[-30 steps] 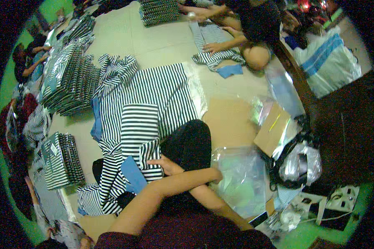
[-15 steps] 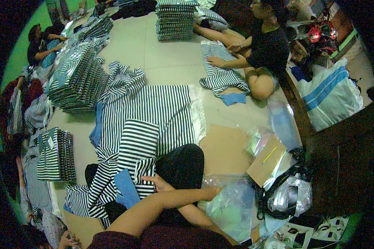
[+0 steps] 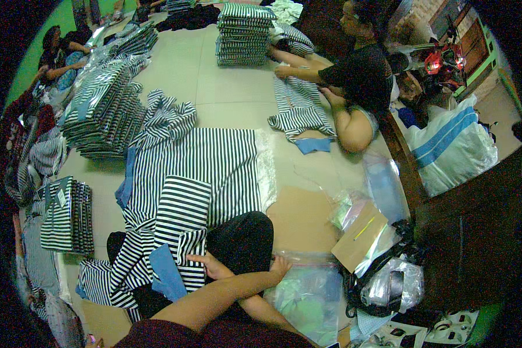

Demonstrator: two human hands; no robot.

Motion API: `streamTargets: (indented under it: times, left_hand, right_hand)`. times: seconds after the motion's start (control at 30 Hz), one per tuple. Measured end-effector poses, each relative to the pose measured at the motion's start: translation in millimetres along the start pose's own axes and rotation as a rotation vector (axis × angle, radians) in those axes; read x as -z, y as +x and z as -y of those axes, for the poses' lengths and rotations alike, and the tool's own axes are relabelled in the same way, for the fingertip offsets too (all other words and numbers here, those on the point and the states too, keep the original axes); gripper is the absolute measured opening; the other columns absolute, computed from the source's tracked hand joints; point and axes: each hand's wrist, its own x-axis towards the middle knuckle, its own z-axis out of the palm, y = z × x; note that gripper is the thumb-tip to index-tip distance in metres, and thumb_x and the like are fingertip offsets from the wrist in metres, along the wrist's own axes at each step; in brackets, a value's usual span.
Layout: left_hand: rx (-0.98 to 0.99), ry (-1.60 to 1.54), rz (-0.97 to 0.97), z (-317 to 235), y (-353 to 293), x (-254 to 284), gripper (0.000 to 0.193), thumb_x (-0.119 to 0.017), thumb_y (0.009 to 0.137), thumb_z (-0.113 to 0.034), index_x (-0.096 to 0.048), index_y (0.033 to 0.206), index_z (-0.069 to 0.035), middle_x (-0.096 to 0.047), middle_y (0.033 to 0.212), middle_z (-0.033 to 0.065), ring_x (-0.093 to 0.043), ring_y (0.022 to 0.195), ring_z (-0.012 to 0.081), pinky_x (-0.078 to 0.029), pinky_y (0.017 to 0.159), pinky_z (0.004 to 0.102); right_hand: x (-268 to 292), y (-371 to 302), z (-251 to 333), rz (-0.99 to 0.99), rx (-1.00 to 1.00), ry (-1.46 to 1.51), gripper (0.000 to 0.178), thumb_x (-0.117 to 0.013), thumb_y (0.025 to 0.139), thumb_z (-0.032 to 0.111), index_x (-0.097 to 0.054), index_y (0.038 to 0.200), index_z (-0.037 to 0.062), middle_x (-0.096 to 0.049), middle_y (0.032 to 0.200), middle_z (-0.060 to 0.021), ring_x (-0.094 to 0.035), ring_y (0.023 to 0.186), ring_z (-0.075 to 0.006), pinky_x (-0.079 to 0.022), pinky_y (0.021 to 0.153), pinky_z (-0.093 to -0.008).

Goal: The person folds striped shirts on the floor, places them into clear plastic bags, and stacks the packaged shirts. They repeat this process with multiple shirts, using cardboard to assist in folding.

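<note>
My forearms cross in front of me, the left over the right. My right hand [image 3: 214,267] grips the near right edge of a folded black-and-white striped shirt [image 3: 182,203], which lies over my lap with a blue collar piece [image 3: 167,269] at its near end. To the right, my left hand [image 3: 281,268] is at the upper left edge of a clear plastic bag [image 3: 307,298]. Its fingers look curled on the film, though their tips are partly hidden. Another striped garment [image 3: 226,156] is spread flat beyond the folded one.
Stacks of folded striped garments [image 3: 101,116] stand at left, with a smaller pile [image 3: 68,214] nearer. Across the floor, a person in black [image 3: 356,75] handles a striped garment [image 3: 301,107]. Right lie cardboard [image 3: 361,236], a wrapped bundle [image 3: 393,287] and a white-blue sack [image 3: 455,145].
The view has shifted slightly. My left hand has moved a little left along the plastic bag, whose upper edge looks straighter. My right hand stays on the shirt. The person across has moved their hands.
</note>
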Motion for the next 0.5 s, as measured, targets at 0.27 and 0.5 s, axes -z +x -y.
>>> streamTargets:
  times: [0.27,0.5]
  left_hand:
    - [0.061,-0.522,-0.003,-5,20,-25,0.025,-0.046,0.077,-0.016,-0.053,0.098,-0.005,-0.059,0.087,0.0151,-0.056,0.083,0.0279,-0.039,0.076,0.0477]
    - [-0.098,-0.830,-0.205,-4,4,-5,0.024,-0.047,0.076,-0.018,-0.050,0.091,0.001,-0.057,0.078,0.0209,-0.055,0.074,0.0367,-0.043,0.067,0.0461]
  right_hand:
    - [-3,-1,2,-0.053,-0.065,0.047,0.062,-0.064,0.067,0.010,-0.032,0.119,0.0003,-0.050,0.109,-0.0099,-0.050,0.097,-0.0214,-0.038,0.086,-0.0368]
    - [-5,-2,6,0.131,0.072,-0.052,0.061,-0.064,0.068,0.012,-0.032,0.119,0.0018,-0.051,0.107,-0.0091,-0.050,0.094,-0.0200,-0.040,0.084,-0.0375]
